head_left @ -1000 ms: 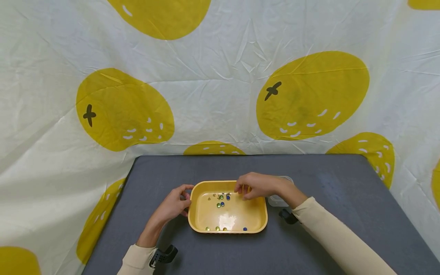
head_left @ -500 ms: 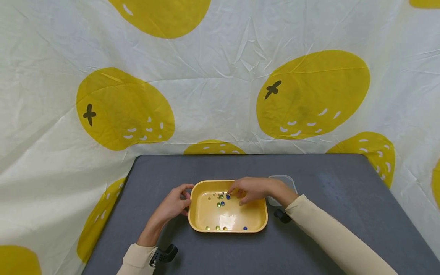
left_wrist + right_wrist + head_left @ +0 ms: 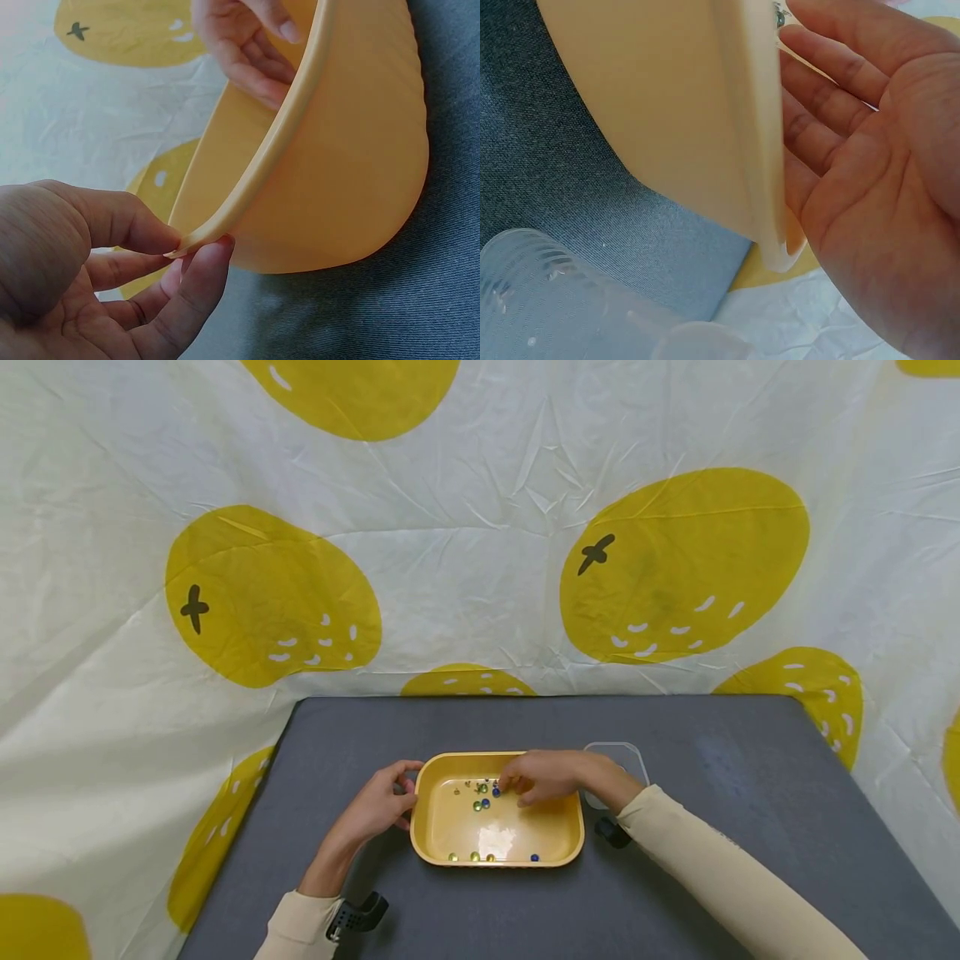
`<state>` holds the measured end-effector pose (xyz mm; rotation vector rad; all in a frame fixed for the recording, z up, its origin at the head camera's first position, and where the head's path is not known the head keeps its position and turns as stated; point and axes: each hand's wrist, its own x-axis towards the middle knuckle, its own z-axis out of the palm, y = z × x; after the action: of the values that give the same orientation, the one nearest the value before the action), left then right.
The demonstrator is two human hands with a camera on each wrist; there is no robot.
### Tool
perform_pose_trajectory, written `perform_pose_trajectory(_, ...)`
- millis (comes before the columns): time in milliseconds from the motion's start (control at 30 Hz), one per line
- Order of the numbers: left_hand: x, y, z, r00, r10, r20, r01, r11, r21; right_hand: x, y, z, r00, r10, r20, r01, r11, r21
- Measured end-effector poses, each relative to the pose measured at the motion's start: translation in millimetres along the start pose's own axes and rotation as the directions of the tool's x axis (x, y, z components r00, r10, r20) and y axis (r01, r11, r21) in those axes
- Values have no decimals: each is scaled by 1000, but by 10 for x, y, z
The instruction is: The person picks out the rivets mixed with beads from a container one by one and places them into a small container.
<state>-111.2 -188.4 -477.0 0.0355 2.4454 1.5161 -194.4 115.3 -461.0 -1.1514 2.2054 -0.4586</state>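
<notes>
A yellow plastic basin (image 3: 525, 835) sits on the dark table. Inside it, toward the back, lie several small green and blue glass marbles (image 3: 477, 807) with tiny gold-coloured bits among them. A few more marbles (image 3: 475, 857) lie along the front wall, a blue one (image 3: 535, 858) among them. My left hand (image 3: 378, 802) pinches the basin's left rim (image 3: 217, 225) between thumb and fingers. Reaching over the basin, my right hand (image 3: 551, 774) has its fingertips beside a blue marble (image 3: 496, 792). Thumb and fingers stand apart in the left wrist view; whether they touch the marble is unclear.
A clear plastic container (image 3: 618, 750) stands right of the basin, partly behind my right forearm; it also shows in the right wrist view (image 3: 562, 300). A white cloth (image 3: 465, 610) with yellow fruit prints hangs behind the grey table (image 3: 360, 727).
My right hand has moved left and slightly down inside the basin, closer to the blue marble, which has shifted slightly. The left hand keeps its grip on the rim.
</notes>
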Motion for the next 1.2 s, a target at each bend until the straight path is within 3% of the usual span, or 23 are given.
perform_pose_trajectory(533, -11, 6, 2, 1000, -6, 2, 6, 1000, -18, 62, 10, 41, 998, -47, 38, 46, 999, 28)
perform_pose_trajectory(800, -17, 5, 3, 1000, -7, -2, 7, 1000, -16, 79, -6, 71, 994, -103, 30, 105, 993, -59)
perform_pose_trajectory(1033, 4, -11, 2, 1000, -5, 1, 5, 1000, -18, 122, -17, 124, 999, -35, 31, 37, 996, -76)
perform_pose_trajectory(1200, 10, -12, -4, 1000, -16, 0, 16, 1000, -22, 147, -28, 157, 998, -34, 45, 38, 995, -89)
